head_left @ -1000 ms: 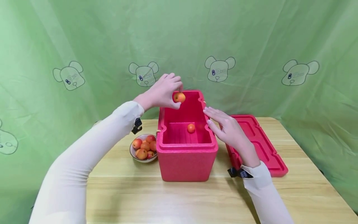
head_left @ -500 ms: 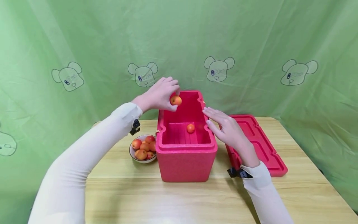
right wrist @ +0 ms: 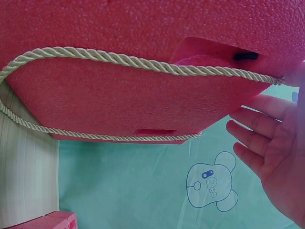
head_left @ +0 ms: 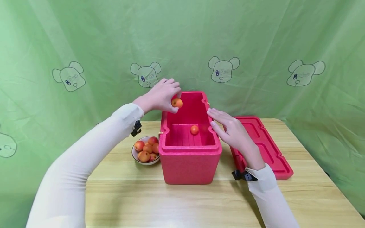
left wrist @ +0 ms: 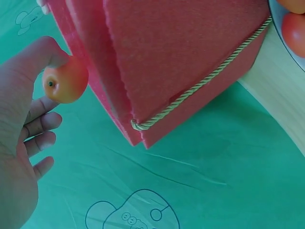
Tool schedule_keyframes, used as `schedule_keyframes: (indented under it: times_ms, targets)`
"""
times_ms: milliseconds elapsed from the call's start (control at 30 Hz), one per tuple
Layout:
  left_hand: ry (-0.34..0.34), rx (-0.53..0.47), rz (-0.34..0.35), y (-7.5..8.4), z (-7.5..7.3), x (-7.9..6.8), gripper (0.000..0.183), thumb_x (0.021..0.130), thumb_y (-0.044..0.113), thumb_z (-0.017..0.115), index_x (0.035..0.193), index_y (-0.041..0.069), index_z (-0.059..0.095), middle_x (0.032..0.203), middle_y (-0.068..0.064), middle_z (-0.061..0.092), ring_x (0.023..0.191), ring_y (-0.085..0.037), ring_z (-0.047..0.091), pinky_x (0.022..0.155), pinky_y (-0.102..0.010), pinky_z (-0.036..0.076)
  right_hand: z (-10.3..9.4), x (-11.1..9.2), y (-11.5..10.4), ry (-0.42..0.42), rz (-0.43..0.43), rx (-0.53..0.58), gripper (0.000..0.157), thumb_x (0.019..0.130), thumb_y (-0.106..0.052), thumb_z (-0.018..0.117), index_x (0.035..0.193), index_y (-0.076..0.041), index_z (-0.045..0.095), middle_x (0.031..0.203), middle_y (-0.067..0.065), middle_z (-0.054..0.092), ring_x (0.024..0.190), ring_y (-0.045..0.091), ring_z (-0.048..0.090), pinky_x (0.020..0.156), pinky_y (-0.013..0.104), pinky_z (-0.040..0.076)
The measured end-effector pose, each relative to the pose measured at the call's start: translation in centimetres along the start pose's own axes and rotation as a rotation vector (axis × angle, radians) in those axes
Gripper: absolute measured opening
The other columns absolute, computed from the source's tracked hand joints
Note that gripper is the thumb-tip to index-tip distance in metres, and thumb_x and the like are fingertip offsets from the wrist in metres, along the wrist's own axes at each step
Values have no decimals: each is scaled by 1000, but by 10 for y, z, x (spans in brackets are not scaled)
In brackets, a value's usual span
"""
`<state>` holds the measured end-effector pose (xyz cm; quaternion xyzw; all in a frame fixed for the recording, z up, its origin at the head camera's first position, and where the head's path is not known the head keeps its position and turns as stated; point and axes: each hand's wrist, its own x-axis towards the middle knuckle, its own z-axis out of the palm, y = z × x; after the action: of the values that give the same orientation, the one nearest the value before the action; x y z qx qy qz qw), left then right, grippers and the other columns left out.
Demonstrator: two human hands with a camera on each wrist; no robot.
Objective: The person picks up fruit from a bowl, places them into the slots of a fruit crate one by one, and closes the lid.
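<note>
In the head view my left hand [head_left: 162,96] pinches a small orange-red apple [head_left: 177,103] between thumb and fingers, over the far left rim of a red foam box [head_left: 190,169]. The left wrist view shows the stem end of that apple [left wrist: 66,80], with the thumb on it and the other fingers loosely bent below. One more apple [head_left: 194,129] lies on the box floor. My right hand [head_left: 232,129] rests with nearly straight fingers on the box's right rim. The right wrist view has this hand [right wrist: 274,138] beside the box wall.
A white bowl [head_left: 136,158] of several apples stands left of the box. The red lid [head_left: 266,148] lies on the wooden table [head_left: 182,205] at the right. Twisted cords [right wrist: 114,57] hang along the box sides. Behind is a green curtain [head_left: 182,38].
My left hand has shifted a little left and slightly lower, carrying the apple toward the box's left rim. The right hand has stayed on the right rim.
</note>
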<state>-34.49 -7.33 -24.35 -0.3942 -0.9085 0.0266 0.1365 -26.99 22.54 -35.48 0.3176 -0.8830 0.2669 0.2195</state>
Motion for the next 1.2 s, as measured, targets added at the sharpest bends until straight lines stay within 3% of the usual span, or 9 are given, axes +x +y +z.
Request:
schedule_keyframes:
  times_ms: [467, 700, 933, 1200]
  targets:
    - [-49, 24, -45, -4, 1, -4, 41, 80, 44, 74, 105, 12, 65, 106, -4, 60, 103, -22, 47, 96, -41, 37, 0, 0, 1, 1, -1, 9, 57, 96, -27, 66, 150, -18, 52, 155, 6, 52, 144, 28, 48, 103, 54, 51]
    - [-24, 6, -58, -11, -4, -9, 42, 80, 43, 73, 106, 11, 67, 109, -6, 61, 104, -23, 48, 97, -42, 37, -1, 1, 1, 1, -1, 5, 56, 96, -25, 66, 150, -17, 52, 154, 6, 52, 144, 28, 48, 104, 54, 50]
    - [18, -29, -97, -22, -6, -22, 41, 79, 40, 74, 105, 10, 68, 105, -5, 61, 102, -24, 48, 94, -43, 38, -1, 2, 1, -3, 6, 6, 56, 96, -25, 66, 150, -17, 52, 155, 6, 52, 144, 28, 48, 105, 55, 49]
    - [81, -43, -97, -33, 1, -52, 38, 77, 39, 76, 101, 11, 68, 96, -5, 59, 97, -25, 47, 88, -42, 39, -1, 1, 0, -12, 15, 7, 57, 96, -27, 66, 150, -19, 51, 155, 5, 51, 145, 27, 47, 104, 53, 50]
